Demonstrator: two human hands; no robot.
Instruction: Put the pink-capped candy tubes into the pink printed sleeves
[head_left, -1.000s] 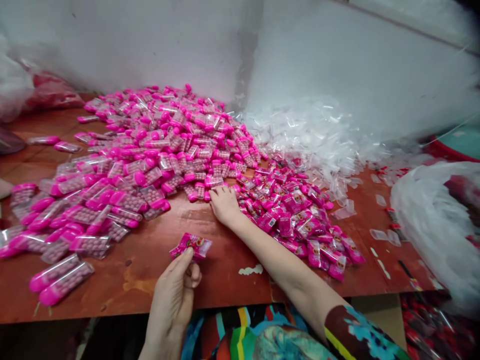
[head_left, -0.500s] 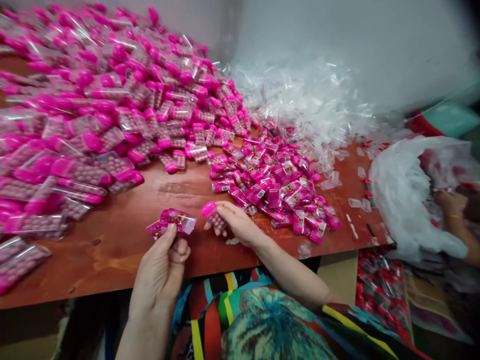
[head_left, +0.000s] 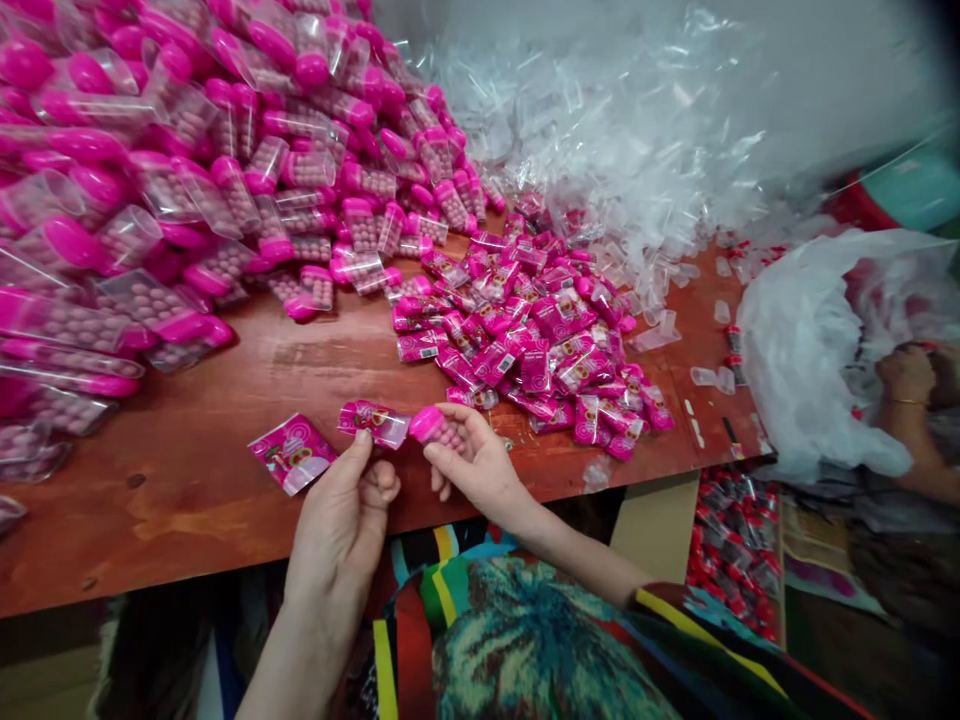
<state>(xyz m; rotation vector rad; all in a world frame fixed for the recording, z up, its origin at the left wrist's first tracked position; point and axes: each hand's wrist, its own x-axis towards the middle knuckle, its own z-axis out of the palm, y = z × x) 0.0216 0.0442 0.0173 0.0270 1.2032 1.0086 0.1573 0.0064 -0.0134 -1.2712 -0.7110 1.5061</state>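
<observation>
My left hand (head_left: 346, 510) pinches a small pink printed packet (head_left: 373, 421) over the near edge of the red-brown wooden table (head_left: 225, 480). My right hand (head_left: 474, 465) grips a small clear container with a pink cap (head_left: 437, 428), its cap end touching the open end of the packet. A second pink packet (head_left: 291, 453) lies flat on the table just left of my left hand.
A big heap of pink-capped candy containers (head_left: 225, 170) fills the left and back. A pile of pink packets (head_left: 540, 340) lies right of centre, with clear plastic sleeves (head_left: 622, 150) behind. Another person's hand (head_left: 907, 375) reaches into a white plastic bag (head_left: 817, 370) at right.
My right hand left the pile with one pink-capped container and brought it to the packet in my left hand. One packet now lies on the table. The view tilted down.
</observation>
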